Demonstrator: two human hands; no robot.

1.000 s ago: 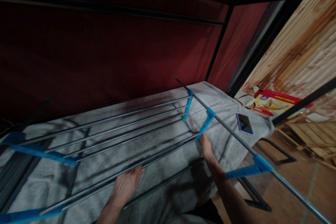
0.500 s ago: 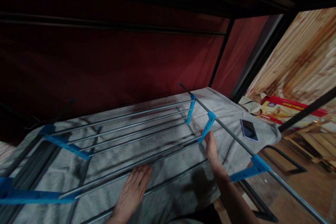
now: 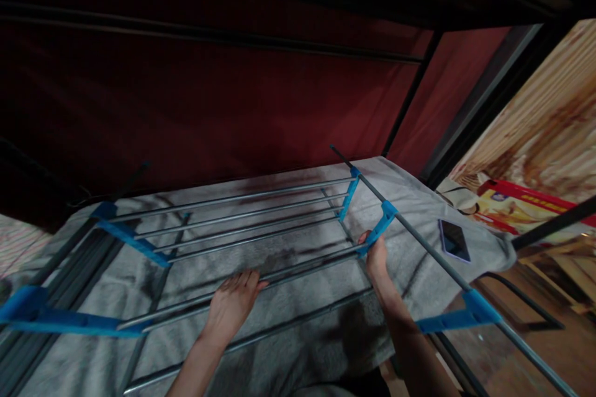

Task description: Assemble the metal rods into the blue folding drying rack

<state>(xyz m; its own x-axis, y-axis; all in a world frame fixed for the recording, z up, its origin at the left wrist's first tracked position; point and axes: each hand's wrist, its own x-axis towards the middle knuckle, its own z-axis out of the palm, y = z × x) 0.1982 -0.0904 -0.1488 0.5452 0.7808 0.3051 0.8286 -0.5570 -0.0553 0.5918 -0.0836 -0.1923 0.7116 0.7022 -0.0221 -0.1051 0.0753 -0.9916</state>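
Observation:
A half-built rack of grey metal tubes (image 3: 261,196) and blue plastic brackets lies on a grey blanket (image 3: 298,329). My left hand (image 3: 235,301) is curled over the paired tubes of the middle shelf, its fingertips hidden behind them. At that shelf's right end, my right hand (image 3: 376,254) wraps around the blue bracket (image 3: 385,218), near where the tubes meet it. A long side pole (image 3: 421,245) runs through the brackets on the right. On the left, blue brackets (image 3: 79,322) hold the other tube ends.
Several loose dark tubes (image 3: 77,288) lie at the left on the blanket. A phone (image 3: 454,240) rests at the right, with a red and yellow box (image 3: 526,208) beyond it. Dark bed-frame posts (image 3: 414,93) and a red curtain (image 3: 233,111) stand behind.
My left hand has moved from resting flat by the tubes to closing over them. My right hand stays at the bracket, its grip tighter around it. The view has shifted slightly left.

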